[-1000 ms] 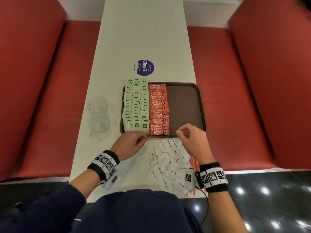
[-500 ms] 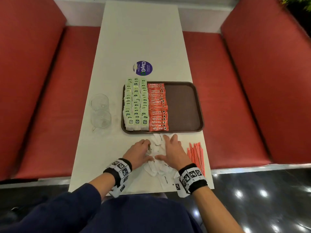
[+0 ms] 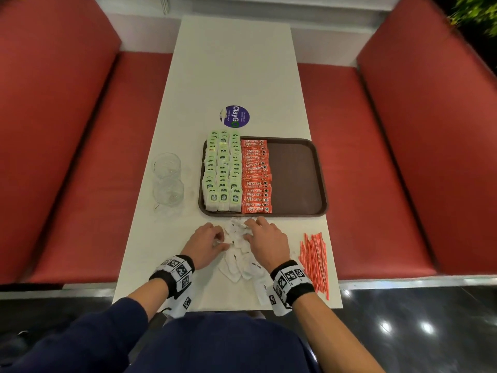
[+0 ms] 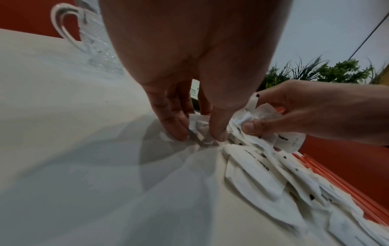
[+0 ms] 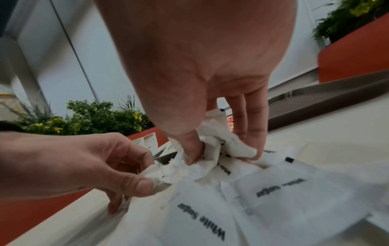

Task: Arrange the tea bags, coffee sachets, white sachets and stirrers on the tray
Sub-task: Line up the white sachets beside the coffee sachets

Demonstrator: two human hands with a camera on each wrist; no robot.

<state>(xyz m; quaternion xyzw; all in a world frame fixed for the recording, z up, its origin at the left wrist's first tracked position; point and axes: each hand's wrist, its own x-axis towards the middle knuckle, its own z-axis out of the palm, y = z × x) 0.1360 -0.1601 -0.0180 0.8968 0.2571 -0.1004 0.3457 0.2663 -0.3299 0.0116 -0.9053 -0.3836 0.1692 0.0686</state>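
Both hands grasp white sachets (image 3: 236,254) heaped on the bench (image 3: 231,76): left hand (image 3: 205,244), right hand (image 3: 265,242). The tray (image 3: 295,173) lies just beyond.

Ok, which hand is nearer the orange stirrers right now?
Right. The right hand grips white sugar sachets just left of the orange stirrers; the left hand pinches the same pile from its far side, farther from them.

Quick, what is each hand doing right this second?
Left hand: pinching white sachets on the table.
Right hand: gripping a bunch of white sachets.
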